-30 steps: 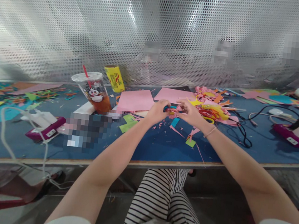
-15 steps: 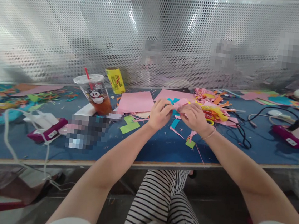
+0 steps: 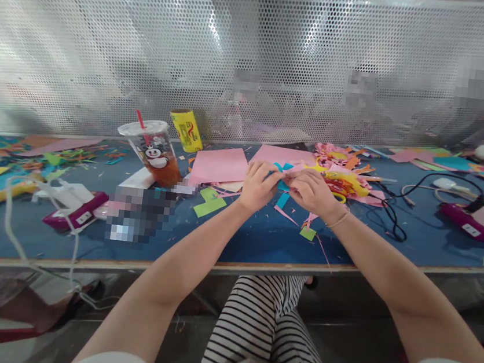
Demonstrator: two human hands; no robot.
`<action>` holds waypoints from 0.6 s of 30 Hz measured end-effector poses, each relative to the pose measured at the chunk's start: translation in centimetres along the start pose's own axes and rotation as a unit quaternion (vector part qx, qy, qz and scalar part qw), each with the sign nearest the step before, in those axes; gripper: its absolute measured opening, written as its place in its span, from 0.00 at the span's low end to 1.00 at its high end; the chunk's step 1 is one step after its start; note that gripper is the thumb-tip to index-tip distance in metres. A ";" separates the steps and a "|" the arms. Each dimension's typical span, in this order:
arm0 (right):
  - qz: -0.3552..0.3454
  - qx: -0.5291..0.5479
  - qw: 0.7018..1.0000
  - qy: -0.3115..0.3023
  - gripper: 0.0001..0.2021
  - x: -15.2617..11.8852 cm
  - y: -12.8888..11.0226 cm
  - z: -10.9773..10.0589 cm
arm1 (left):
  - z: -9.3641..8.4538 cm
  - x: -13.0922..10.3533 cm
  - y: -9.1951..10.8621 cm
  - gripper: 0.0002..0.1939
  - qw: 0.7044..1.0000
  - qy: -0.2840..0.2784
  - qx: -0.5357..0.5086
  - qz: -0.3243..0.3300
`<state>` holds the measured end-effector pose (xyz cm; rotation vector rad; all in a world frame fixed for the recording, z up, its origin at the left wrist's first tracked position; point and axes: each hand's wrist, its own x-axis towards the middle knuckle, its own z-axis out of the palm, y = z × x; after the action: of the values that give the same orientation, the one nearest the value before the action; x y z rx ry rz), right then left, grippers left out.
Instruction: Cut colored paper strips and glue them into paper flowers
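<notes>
Close together over the table, my left hand point(image 3: 260, 187) and my right hand point(image 3: 313, 191) pinch a small pink and blue paper piece point(image 3: 286, 168) between their fingertips. Its blue part sticks up between the hands; the fingers cover much of the rest. Just beyond lie pink paper sheets point(image 3: 220, 165). Right of my right hand is a heap of cut pink and orange paper point(image 3: 337, 151), with a yellow-handled tool point(image 3: 346, 183) on a black cord. A blue paper scrap point(image 3: 282, 200) and a green scrap point(image 3: 308, 233) lie below the hands.
A plastic cup point(image 3: 158, 151) with a brown drink and red straw stands left, near a yellow package point(image 3: 186, 130). Purple power strips point(image 3: 76, 210) with cables lie on both sides. A perforated metal screen point(image 3: 256, 61) runs along the back. Green paper scraps point(image 3: 210, 202) lie left of my hands.
The pink part between my fingers now shows less and looks narrower, with the blue part more visible. At the far left, another person's hand has left the view, revealing a yellow-handled tool.
</notes>
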<state>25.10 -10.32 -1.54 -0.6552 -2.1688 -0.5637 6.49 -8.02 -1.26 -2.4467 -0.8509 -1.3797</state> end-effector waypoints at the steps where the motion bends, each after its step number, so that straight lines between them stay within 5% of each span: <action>1: 0.000 -0.003 1.000 -0.003 0.05 0.0 0.0 0.0 | 0.0 0.0 0.1 0.09 1.000 -0.001 0.004 -0.001; 10: 0.009 -0.047 0.998 0.045 0.05 0.2 -0.3 -0.2 | -0.1 0.2 -0.2 0.11 0.999 0.014 0.042 0.018; 15: 0.092 -0.063 0.989 0.095 0.13 0.1 2.4 -1.2 | -0.4 1.1 -0.7 0.09 0.996 0.042 0.003 -0.073; 18: 0.163 -0.101 0.976 0.104 0.09 -0.8 5.4 -2.2 | -0.4 1.7 -1.2 0.09 0.986 0.054 -0.070 -0.142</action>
<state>30.04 -7.67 0.07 -0.9941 -1.7754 -0.6477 6.19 -6.58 0.31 -2.3945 -1.1491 -1.7065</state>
